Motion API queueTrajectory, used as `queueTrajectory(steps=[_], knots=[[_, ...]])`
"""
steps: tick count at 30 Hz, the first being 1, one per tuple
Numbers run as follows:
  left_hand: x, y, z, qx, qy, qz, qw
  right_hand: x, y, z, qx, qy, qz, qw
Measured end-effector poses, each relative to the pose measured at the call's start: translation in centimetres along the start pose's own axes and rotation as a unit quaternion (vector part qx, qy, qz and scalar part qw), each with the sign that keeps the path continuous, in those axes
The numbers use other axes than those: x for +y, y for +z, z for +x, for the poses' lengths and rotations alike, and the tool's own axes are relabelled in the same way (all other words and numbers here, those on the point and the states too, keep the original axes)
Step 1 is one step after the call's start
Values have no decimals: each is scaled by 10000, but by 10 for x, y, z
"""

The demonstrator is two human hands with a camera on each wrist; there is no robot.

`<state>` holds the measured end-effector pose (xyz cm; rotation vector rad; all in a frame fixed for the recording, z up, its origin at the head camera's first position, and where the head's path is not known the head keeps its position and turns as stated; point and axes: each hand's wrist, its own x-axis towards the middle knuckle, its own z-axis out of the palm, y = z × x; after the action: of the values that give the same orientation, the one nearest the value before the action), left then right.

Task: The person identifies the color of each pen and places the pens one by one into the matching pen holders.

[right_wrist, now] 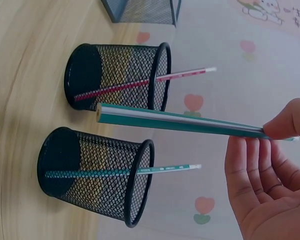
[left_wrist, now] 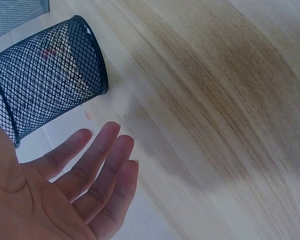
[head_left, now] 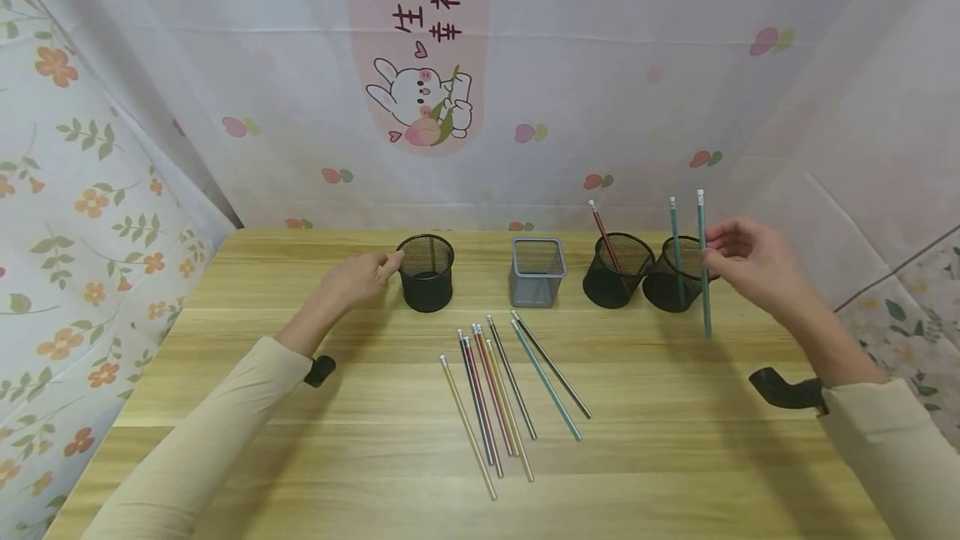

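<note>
My right hand [head_left: 763, 261] pinches a green pencil [head_left: 704, 282] between thumb and fingers. The pencil hangs almost upright by the rightmost black mesh pen holder [head_left: 667, 286], its blunt lower end clear of the table. In the right wrist view, that holder [right_wrist: 102, 182] contains another green pencil [right_wrist: 177, 168]. The neighbouring black holder [right_wrist: 117, 55] has a red pencil [right_wrist: 185, 74] leaning in it. My left hand [head_left: 360, 280] is at the left side of another round black mesh holder [head_left: 427, 290]. Its fingers [left_wrist: 107, 142] are loosely extended; whether the thumb touches the holder, I cannot tell.
A square grey mesh holder [head_left: 536, 277] stands between the black ones. Several pencils in mixed colours, including a yellow pencil [head_left: 468, 427] and a teal pencil [head_left: 547, 380], lie on the wooden table [head_left: 360, 457]. A patterned cloth [head_left: 300, 107] hangs behind.
</note>
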<state>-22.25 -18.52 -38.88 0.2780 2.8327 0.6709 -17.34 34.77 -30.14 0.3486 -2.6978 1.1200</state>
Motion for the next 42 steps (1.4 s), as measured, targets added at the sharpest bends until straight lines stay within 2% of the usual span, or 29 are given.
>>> queueTrajectory(steps=[6,15,22,32,42], knots=[[1,0,-1,-19,20,-20,10000,4,-4,4,126,154,123,9997],[2,0,-1,-8,20,-35,10000,9,-7,8,481,111,399,9980],[3,-1,-1,-21,-1,-39,10000,10,-9,12,789,134,407,9960],[3,-1,-1,-8,-24,-71,10000,20,-7,26,1424,53,166,9897],[4,-1,-3,-58,-52,-90,9999,23,-5,34,1793,26,444,9828]])
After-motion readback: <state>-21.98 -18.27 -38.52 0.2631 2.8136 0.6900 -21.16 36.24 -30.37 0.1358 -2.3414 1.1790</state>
